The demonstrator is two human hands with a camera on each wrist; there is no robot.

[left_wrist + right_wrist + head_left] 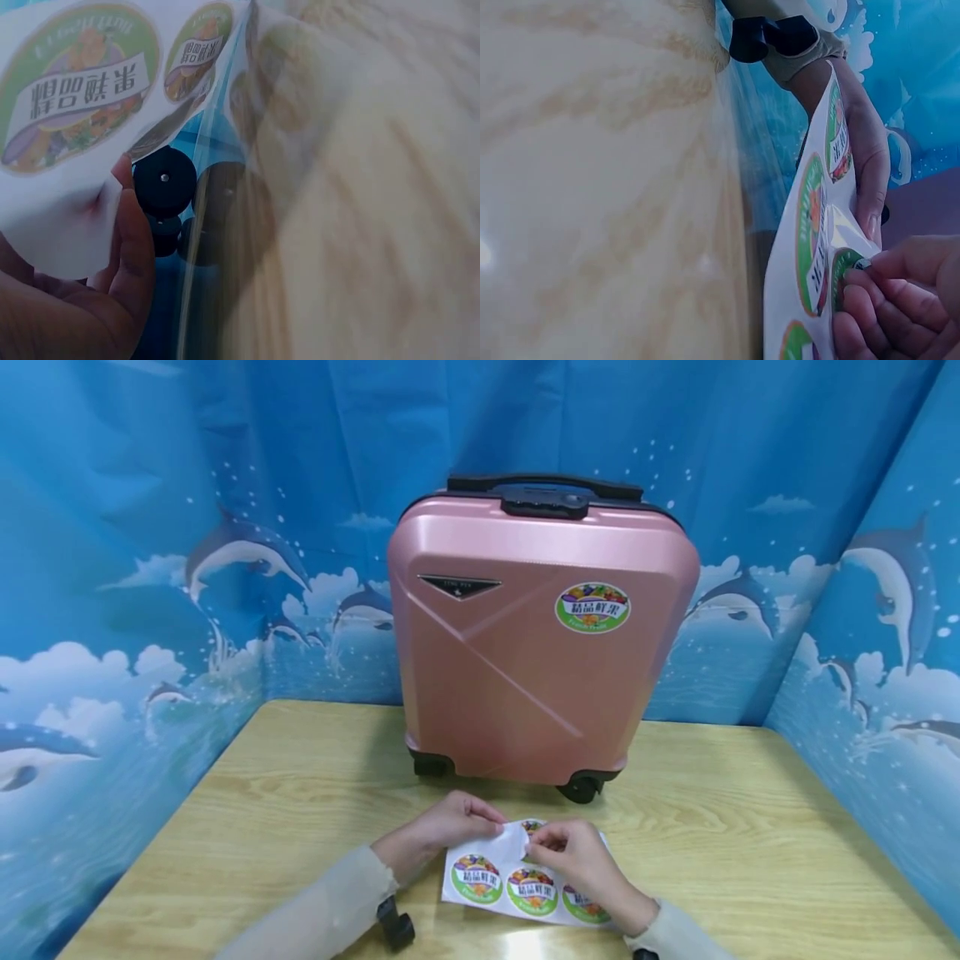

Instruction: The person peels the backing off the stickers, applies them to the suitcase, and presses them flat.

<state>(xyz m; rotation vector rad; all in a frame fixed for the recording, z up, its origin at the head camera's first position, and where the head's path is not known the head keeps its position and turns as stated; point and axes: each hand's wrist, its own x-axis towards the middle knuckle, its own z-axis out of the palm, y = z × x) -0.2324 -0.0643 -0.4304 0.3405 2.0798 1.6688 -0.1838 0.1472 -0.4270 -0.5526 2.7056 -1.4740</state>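
Observation:
A white sheet of round fruit stickers [491,847] is held at a tilt over the table in front of the suitcase. My left hand [456,821] grips its far left edge between thumb and fingers, and in the left wrist view a blank part of the sheet [64,232] bends over that hand. With thumb and forefinger, my right hand [579,857] pinches the edge of a green-bordered sticker [844,264] in the back row. Part of that sticker is hidden behind the fingers. Several printed stickers line the near row, the rightmost one partly covered by my right hand.
A pink hard-shell suitcase [517,685] stands upright on the wooden table [300,793], just beyond my hands. One oval fruit sticker [592,607] is on its upper right front. Blue dolphin-print curtains [322,527] enclose the table at the back and sides.

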